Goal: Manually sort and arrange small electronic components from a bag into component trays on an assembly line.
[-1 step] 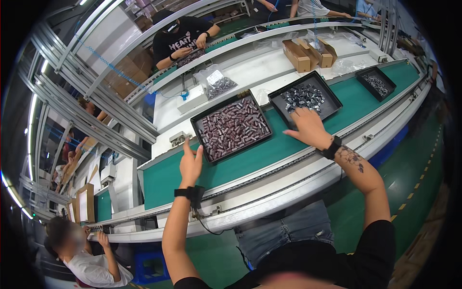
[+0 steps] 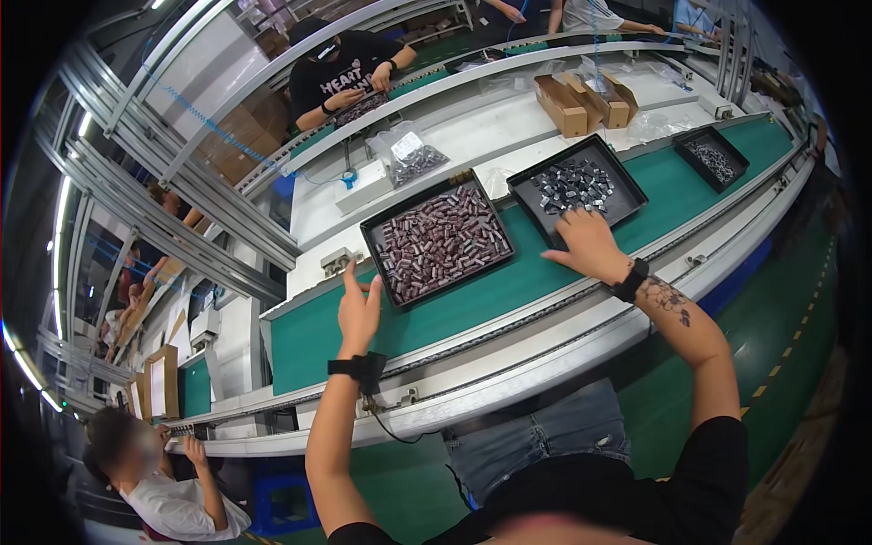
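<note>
My left hand (image 2: 360, 307) is raised at the near left corner of a black tray (image 2: 445, 289) full of small dark-red and silver cylinders (image 2: 440, 238). Its forefinger and thumb are spread, and nothing shows between them. My right hand (image 2: 589, 243) reaches over the near side of a second black tray (image 2: 627, 216), which holds small black and silver block-like parts (image 2: 574, 186). The thumb stands apart on the left, outside the tray, while the fingers point in toward the nearest parts. No part is visible in that hand.
Both trays rest on a green conveyor belt (image 2: 336, 341) with a metal edge rail. Farther right is a smaller black tray (image 2: 711, 159) of tiny parts. Behind lie a clear bag of parts (image 2: 413, 156) and open cardboard boxes (image 2: 581, 104). Co-workers sit across and at lower left.
My right hand has shifted slightly right and toward me over the tray's near side. My left hand has hardly moved.
</note>
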The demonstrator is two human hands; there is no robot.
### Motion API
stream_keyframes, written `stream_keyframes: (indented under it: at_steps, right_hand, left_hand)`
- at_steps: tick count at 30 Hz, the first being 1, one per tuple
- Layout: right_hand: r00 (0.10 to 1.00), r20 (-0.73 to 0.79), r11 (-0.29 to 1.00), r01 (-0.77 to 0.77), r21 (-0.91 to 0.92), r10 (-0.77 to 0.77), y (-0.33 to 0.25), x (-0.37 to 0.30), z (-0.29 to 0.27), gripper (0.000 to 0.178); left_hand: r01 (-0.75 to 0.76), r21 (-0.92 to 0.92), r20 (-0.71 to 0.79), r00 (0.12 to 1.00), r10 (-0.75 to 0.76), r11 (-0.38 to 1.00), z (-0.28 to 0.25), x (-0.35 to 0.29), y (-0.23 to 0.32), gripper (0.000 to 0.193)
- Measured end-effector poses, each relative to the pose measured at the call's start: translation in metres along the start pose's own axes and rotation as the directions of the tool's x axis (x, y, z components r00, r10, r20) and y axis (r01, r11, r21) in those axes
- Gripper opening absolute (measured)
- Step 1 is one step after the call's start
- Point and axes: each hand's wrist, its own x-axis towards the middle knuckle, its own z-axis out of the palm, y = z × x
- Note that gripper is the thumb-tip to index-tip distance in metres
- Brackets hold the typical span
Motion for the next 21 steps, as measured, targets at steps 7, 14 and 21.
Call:
stream_keyframes:
  at_steps: [7,14,21]
  right_hand:
    - [0.983,0.169,0.998,-0.069,0.003,0.068,0.001,0.008,0.022,0.025]
    - [0.99,0.144,0.99,-0.016,0.138,-0.004,-0.004,0.035,0.039,0.019]
    - [0.965,0.008,0.961,-0.261,0.096,0.261,0.057,0.04,0.008,0.041]
  left_hand:
    - [-0.189,-0.387,-0.066,0.982,0.177,0.902,-0.017,-0.048,0.046,0.057]
    - [-0.132,-0.529,0.117,0.967,0.226,0.838,-0.013,-0.07,0.065,0.042]
    - [0.028,-0.665,0.186,0.974,0.129,0.747,-0.022,-0.057,0.04,0.023]
